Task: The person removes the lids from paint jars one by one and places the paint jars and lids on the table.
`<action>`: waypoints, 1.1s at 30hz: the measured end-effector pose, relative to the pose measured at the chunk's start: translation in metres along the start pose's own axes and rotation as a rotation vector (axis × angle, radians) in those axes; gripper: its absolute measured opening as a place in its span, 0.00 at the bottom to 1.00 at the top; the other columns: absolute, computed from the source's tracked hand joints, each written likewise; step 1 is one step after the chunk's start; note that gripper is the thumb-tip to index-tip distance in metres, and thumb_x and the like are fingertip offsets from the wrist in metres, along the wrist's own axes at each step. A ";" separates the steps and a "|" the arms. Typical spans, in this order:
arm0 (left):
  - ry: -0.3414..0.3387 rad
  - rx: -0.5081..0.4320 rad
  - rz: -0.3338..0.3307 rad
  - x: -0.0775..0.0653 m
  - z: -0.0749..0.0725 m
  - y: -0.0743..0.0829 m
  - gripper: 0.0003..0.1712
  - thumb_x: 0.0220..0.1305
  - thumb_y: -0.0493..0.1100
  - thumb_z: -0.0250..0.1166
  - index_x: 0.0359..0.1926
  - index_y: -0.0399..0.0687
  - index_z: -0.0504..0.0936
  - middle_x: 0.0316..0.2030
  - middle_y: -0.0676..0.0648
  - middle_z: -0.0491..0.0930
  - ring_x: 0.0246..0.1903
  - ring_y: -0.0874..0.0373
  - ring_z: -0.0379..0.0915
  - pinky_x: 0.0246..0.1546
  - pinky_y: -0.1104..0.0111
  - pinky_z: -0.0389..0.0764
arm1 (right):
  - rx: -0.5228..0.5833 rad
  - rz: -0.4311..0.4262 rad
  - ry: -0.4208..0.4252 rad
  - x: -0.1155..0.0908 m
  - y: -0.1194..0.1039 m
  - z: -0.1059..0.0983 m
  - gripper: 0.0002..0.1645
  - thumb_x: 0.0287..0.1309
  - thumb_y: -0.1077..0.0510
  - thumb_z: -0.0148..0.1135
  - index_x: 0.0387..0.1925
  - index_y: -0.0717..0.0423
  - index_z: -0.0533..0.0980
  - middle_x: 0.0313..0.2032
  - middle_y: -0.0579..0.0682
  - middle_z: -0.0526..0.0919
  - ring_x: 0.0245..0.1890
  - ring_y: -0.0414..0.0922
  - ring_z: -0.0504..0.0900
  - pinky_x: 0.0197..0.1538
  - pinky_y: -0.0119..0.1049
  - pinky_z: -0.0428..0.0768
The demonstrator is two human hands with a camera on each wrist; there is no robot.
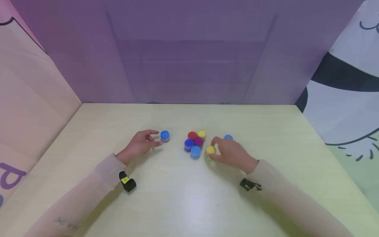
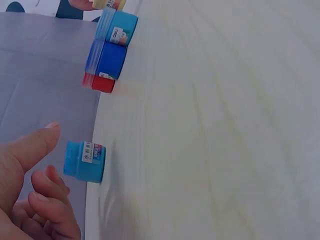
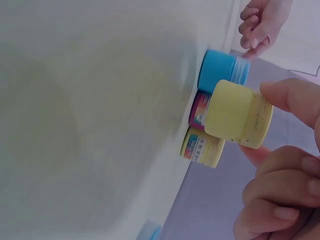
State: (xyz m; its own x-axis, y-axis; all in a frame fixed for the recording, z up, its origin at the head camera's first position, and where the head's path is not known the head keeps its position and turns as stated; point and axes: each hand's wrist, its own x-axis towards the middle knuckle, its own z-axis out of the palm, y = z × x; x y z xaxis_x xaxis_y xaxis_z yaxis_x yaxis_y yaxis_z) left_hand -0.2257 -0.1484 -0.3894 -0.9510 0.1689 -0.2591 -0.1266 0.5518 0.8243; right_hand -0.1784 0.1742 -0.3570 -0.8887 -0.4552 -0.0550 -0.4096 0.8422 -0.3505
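Observation:
My right hand [image 1: 234, 153] pinches a yellow paint jar [image 3: 231, 111] by its lid between thumb and index finger; the other fingers curl beneath in the right wrist view. Just left of it stands a cluster: a light blue jar [image 1: 195, 152], a dark blue jar [image 1: 189, 145], a magenta jar [image 1: 198, 142], a red jar [image 1: 192, 135] and a second yellow jar [image 1: 202, 134]. My left hand [image 1: 139, 144] has thumb and index finger spread beside a lone blue paint jar [image 2: 86, 161], with a gap showing between fingertips and jar in the left wrist view.
Another blue jar [image 1: 228, 137] stands behind my right hand, partly hidden by it. All the jars are on a pale wooden table [image 1: 189, 197]. A purple panel [image 1: 189, 72] rises at the table's back edge, with printed panels at both sides.

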 end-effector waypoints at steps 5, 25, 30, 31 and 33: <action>0.008 0.016 0.049 -0.008 0.001 0.003 0.37 0.56 0.51 0.69 0.65 0.50 0.67 0.33 0.47 0.74 0.29 0.57 0.67 0.29 0.70 0.71 | -0.002 -0.050 -0.004 -0.009 -0.006 0.003 0.22 0.55 0.49 0.64 0.46 0.58 0.72 0.13 0.39 0.57 0.14 0.35 0.54 0.19 0.26 0.54; -0.134 -0.049 0.131 -0.036 0.052 0.026 0.28 0.54 0.48 0.70 0.56 0.48 0.76 0.24 0.51 0.71 0.27 0.56 0.66 0.29 0.68 0.67 | 0.017 -0.098 -0.072 -0.020 -0.027 0.014 0.21 0.55 0.50 0.64 0.46 0.55 0.71 0.12 0.39 0.58 0.13 0.34 0.56 0.18 0.25 0.54; -0.249 -0.104 0.150 -0.043 0.066 0.027 0.26 0.56 0.45 0.70 0.55 0.46 0.76 0.22 0.51 0.71 0.25 0.57 0.66 0.32 0.68 0.68 | 0.043 -0.070 -0.127 -0.023 -0.032 0.017 0.20 0.55 0.50 0.64 0.46 0.55 0.71 0.12 0.40 0.60 0.13 0.35 0.58 0.19 0.26 0.56; -0.272 -0.113 0.158 -0.044 0.069 0.027 0.26 0.56 0.45 0.69 0.55 0.46 0.76 0.22 0.51 0.70 0.25 0.58 0.66 0.33 0.68 0.68 | 0.047 -0.066 -0.133 -0.023 -0.033 0.018 0.20 0.56 0.50 0.64 0.46 0.55 0.71 0.13 0.40 0.60 0.13 0.35 0.58 0.19 0.26 0.56; -0.307 -0.123 0.180 -0.046 0.073 0.028 0.26 0.56 0.43 0.69 0.55 0.44 0.76 0.22 0.51 0.70 0.24 0.58 0.65 0.31 0.69 0.68 | 0.052 -0.074 -0.136 -0.024 -0.034 0.019 0.20 0.56 0.50 0.63 0.46 0.55 0.71 0.12 0.40 0.60 0.13 0.35 0.58 0.19 0.26 0.56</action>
State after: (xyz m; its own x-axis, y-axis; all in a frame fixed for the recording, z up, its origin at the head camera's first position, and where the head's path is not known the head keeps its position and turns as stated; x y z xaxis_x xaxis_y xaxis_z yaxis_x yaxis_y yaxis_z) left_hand -0.1649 -0.0811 -0.3917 -0.8346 0.5015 -0.2277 -0.0156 0.3916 0.9200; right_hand -0.1391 0.1506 -0.3615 -0.8187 -0.5537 -0.1522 -0.4590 0.7903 -0.4059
